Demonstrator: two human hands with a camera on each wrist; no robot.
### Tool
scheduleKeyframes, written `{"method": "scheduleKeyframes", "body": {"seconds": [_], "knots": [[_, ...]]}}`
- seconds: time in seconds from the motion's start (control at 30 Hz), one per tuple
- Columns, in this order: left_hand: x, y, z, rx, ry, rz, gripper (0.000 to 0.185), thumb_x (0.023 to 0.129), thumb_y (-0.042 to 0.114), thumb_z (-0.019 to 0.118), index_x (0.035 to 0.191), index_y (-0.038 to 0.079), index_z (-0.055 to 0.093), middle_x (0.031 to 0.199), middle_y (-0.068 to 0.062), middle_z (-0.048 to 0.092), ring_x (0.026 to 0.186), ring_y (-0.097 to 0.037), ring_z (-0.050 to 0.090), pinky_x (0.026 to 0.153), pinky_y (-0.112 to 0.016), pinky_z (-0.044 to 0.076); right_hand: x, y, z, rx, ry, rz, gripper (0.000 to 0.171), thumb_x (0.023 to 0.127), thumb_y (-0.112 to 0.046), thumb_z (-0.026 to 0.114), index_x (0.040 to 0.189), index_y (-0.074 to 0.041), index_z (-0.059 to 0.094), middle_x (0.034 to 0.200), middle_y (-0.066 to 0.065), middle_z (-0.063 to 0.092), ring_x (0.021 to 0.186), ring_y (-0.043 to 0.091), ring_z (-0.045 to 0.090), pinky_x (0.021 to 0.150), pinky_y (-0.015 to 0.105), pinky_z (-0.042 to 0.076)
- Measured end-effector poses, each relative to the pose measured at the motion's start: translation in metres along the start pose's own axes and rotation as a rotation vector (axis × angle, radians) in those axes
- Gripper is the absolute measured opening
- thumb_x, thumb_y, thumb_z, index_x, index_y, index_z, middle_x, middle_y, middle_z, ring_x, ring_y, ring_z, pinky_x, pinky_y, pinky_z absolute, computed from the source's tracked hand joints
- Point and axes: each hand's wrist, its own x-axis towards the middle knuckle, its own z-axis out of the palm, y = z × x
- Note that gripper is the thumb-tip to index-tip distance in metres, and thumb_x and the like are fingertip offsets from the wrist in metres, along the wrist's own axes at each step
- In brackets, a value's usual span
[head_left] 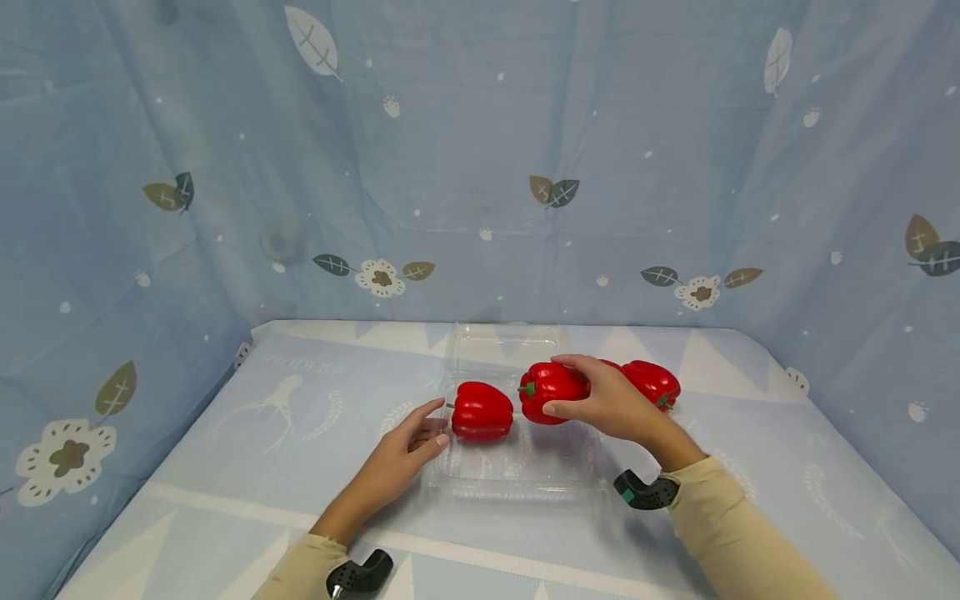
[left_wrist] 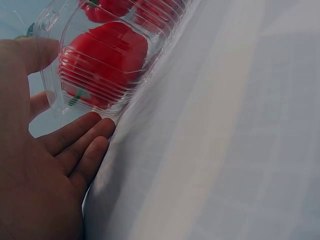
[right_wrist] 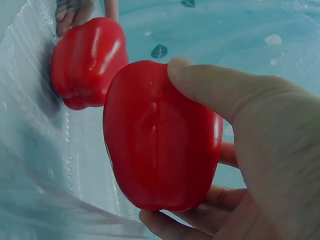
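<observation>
My right hand (head_left: 611,404) grips a red bell pepper (head_left: 551,392) over the right part of a clear plastic container (head_left: 517,487). In the right wrist view the thumb lies on one side of this pepper (right_wrist: 160,140), the fingers on the other. Another red bell pepper (head_left: 482,412) lies in the container's left part, its green stem facing left. My left hand (head_left: 397,458) is at the container's left edge, fingers extended and loose. The left wrist view shows its thumb (left_wrist: 45,52) by the clear rim, with the pepper (left_wrist: 107,57) seen through the wall.
Right of the container, behind my right hand, sits a red bell pepper (head_left: 652,383) with part of another red one beside it. The container's clear lid (head_left: 506,343) stretches toward the back of the cloth-covered table (head_left: 300,450). A patterned blue curtain (head_left: 480,150) surrounds the table.
</observation>
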Motion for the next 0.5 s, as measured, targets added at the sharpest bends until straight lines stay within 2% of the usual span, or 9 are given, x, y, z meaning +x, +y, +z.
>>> {"method": "scheduleKeyframes", "body": {"seconds": [0.2,0.5], "knots": [[-0.001,0.0022,0.0,0.016,0.007,-0.007,0.055,0.093,0.032,0.062,0.143,0.033,0.04,0.124,0.002,0.06,0.112,-0.015,0.058,0.099,-0.039,0.045,0.0006,-0.0024,0.005,-0.061,0.012,-0.01,0.079,0.069,-0.051,0.081,0.134,-0.021,0.05,0.127,-0.001,0.054,0.111,0.023,0.053,0.079,0.039,0.055],[-0.0003,0.0018,0.0002,0.018,0.006,-0.001,0.055,0.093,0.031,0.062,0.144,0.03,0.04,0.123,0.002,0.061,0.112,-0.014,0.058,0.098,-0.039,0.045,0.001,-0.0064,0.0087,-0.153,0.001,-0.028,0.076,0.072,-0.05,0.079,0.135,-0.018,0.051,0.125,-0.003,0.057,0.108,0.02,0.055,0.081,0.038,0.055]]}}
